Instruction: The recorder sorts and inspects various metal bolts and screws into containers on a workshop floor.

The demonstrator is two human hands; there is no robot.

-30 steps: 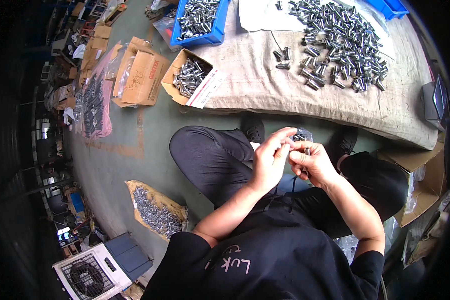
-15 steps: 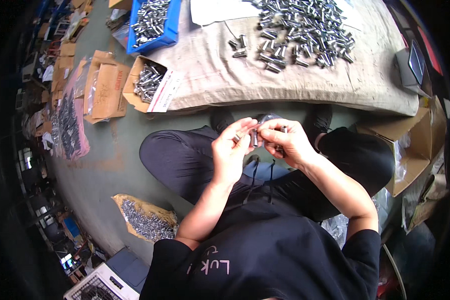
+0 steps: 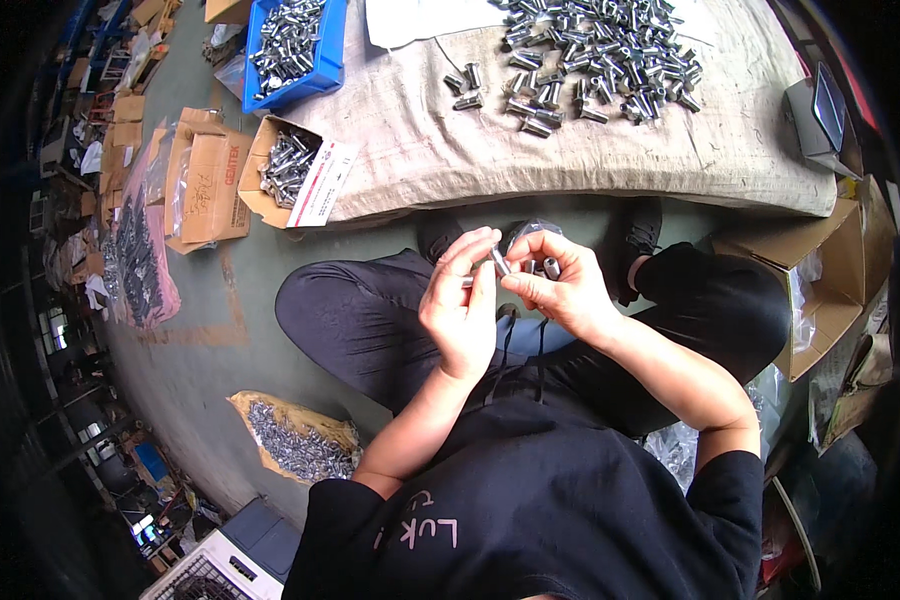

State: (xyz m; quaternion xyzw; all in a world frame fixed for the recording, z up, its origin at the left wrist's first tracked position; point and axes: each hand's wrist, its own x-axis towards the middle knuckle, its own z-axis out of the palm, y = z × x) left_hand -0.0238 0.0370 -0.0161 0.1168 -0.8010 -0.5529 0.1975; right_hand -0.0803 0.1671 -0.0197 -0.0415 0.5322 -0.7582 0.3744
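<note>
Both my hands meet above my crossed legs. A small shiny metal sleeve [image 3: 500, 262] is tilted between them, touched by the fingertips of each. My left hand [image 3: 459, 310] is closed, with another metal piece showing at its fingers. Curled fingers of my right hand [image 3: 568, 292] keep a second metal sleeve [image 3: 552, 268], its round end showing, and one more piece beside it. Beyond my hands, a large heap of similar metal sleeves [image 3: 610, 60] lies on the cloth-covered table [image 3: 400, 160]. A few loose sleeves [image 3: 467, 102] sit apart, left of the heap.
A blue bin [image 3: 335, 70] and an open cardboard box [image 3: 255, 190], both holding metal parts, stand at the table's left. On the floor at lower left lies a sheet with small parts [image 3: 295, 440]. An open carton [image 3: 820, 330] is at right, below a small screen device [image 3: 825, 115].
The sleeve between my fingertips has gone from upright to tilted and is slightly higher and to the left. My right hand has turned, so the sleeves in its curled fingers show differently.
</note>
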